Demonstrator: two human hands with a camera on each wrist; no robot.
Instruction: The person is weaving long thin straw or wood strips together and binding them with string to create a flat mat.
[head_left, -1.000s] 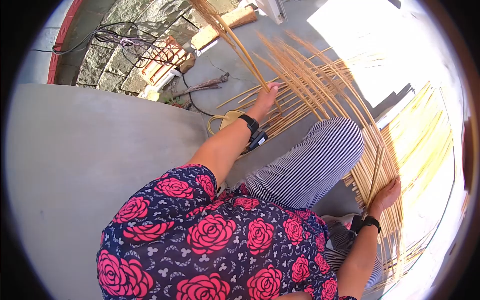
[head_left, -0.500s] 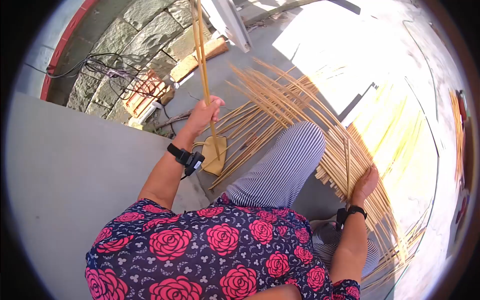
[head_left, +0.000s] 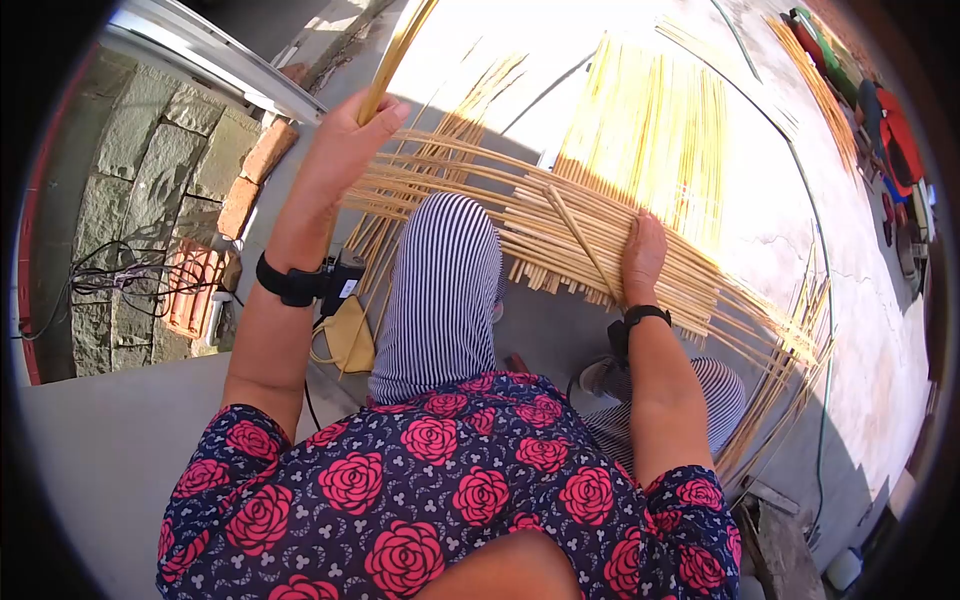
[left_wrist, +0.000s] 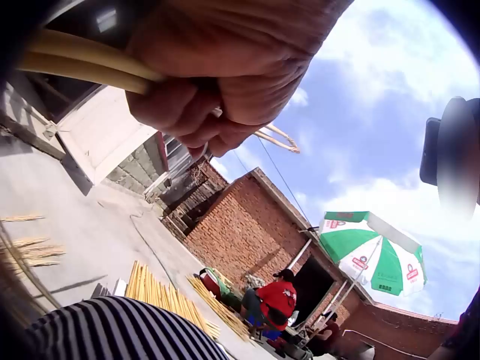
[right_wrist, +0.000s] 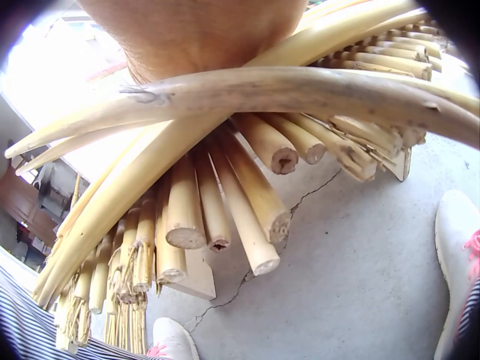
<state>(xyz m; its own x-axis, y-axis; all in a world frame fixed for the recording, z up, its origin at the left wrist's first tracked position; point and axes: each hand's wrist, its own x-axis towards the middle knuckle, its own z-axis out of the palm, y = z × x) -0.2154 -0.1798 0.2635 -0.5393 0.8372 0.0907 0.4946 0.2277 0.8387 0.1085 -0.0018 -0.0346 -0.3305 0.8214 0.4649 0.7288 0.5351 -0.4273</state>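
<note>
In the head view the left hand, raised at the upper left, grips long reed stalks. The left wrist view shows this hand with its fingers curled round pale stalks. The right hand rests on a layer of crossed reeds in front of the knees, beside a slanting stalk. In the right wrist view, part of that hand shows above crossing stalks and cut reed ends; its fingers are hidden there.
Sunlit reeds lie beyond the layer. A yellow pouch is by the striped knee. Cables and bricks are at the left. A person in red sits near an umbrella.
The head view has swung towards the reeds. The left hand, still gripping stalks, has moved up and away from the pouch. The right hand stays on the layer.
</note>
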